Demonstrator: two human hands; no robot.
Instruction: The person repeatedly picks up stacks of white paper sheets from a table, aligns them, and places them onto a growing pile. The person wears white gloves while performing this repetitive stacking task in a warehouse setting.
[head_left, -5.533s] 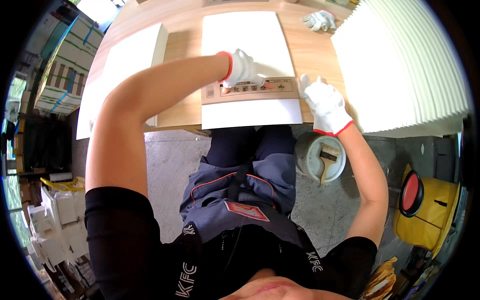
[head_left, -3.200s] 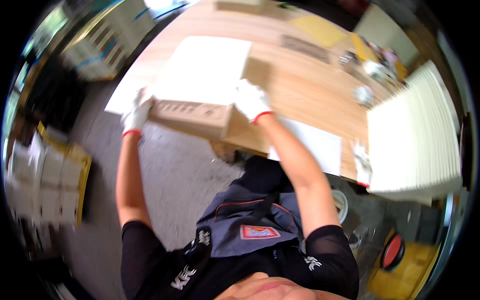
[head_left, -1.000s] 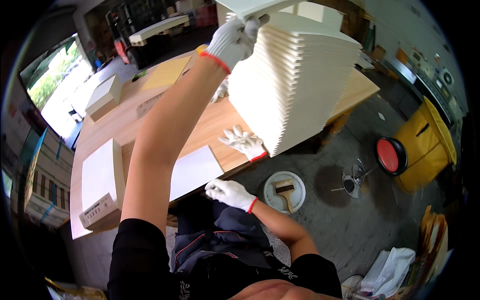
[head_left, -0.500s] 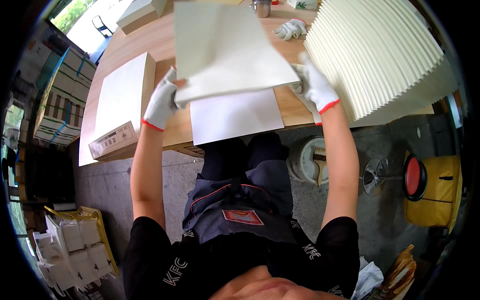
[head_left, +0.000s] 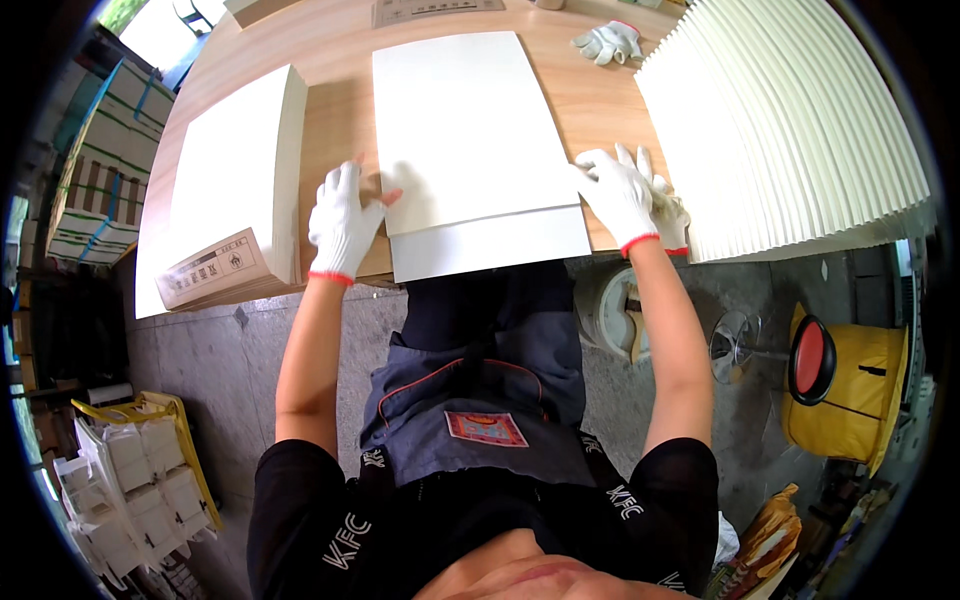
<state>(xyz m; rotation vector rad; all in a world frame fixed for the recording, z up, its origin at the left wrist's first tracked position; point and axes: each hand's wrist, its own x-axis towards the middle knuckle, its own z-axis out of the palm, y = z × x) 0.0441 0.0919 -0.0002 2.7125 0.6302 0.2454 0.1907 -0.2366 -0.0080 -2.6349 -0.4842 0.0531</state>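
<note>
A cream-white block of sheets (head_left: 465, 130) lies flat on the table in front of me. Beneath its near edge a plain white sheet (head_left: 490, 245) sticks out toward me. My left hand (head_left: 345, 225), in a white knit glove with bare thumb and forefinger tips, is open at the block's left edge, thumb touching it. On the other side my right hand (head_left: 618, 195), also gloved, rests its fingertips against the right edge, fingers extended. Another glove (head_left: 672, 215) lies under and beside my right hand, partly hidden.
A tall fanned stack of cream sheets (head_left: 790, 130) stands at the right. A wrapped paper stack (head_left: 230, 160) is at the left. Farther back lie a loose glove (head_left: 608, 43) and a brown printed wrapper (head_left: 435, 8). Below the table edge stands a white bucket (head_left: 610, 315) with a brush.
The cream-white block, held raised and tilted between both hands before, now lies flat over the white sheet. Both hands have loosened to its sides.
</note>
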